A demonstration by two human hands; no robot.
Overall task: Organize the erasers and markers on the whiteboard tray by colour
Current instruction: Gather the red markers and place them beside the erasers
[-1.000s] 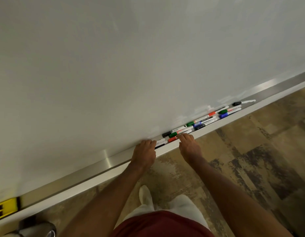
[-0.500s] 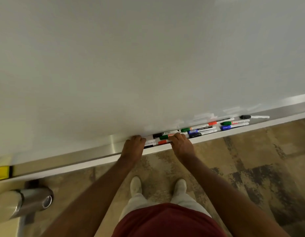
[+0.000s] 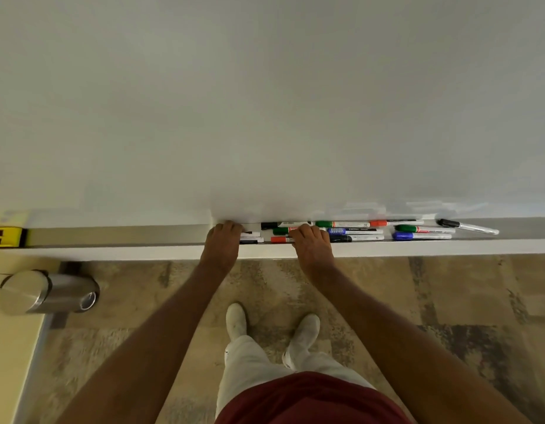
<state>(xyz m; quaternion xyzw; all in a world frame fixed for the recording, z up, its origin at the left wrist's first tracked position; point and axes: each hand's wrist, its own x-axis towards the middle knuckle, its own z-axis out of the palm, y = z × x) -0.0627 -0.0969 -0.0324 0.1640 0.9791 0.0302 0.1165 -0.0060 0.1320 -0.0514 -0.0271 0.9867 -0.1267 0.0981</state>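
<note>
Several whiteboard markers lie jumbled along the metal tray point(image 3: 118, 236) under the whiteboard point(image 3: 265, 102). Their caps are black point(image 3: 268, 225), green point(image 3: 323, 224), red point(image 3: 378, 223) and blue point(image 3: 402, 236). One black-capped marker point(image 3: 467, 227) lies apart at the right. My left hand point(image 3: 221, 244) rests on the tray at the pile's left end, fingertips against two white marker barrels point(image 3: 252, 237). My right hand point(image 3: 311, 244) lies with bent fingers over a green marker point(image 3: 280, 231) and a red one point(image 3: 278, 239); its thumb is hidden. No eraser shows.
A yellow and black block point(image 3: 5, 237) sits at the tray's left end. A steel cylinder bin point(image 3: 47, 292) stands on the floor at the left. My feet point(image 3: 236, 321) stand on the patterned floor below the tray.
The view has swung round to face the board squarely, so the tray now runs level. Both hands stay at the same spots on the marker pile.
</note>
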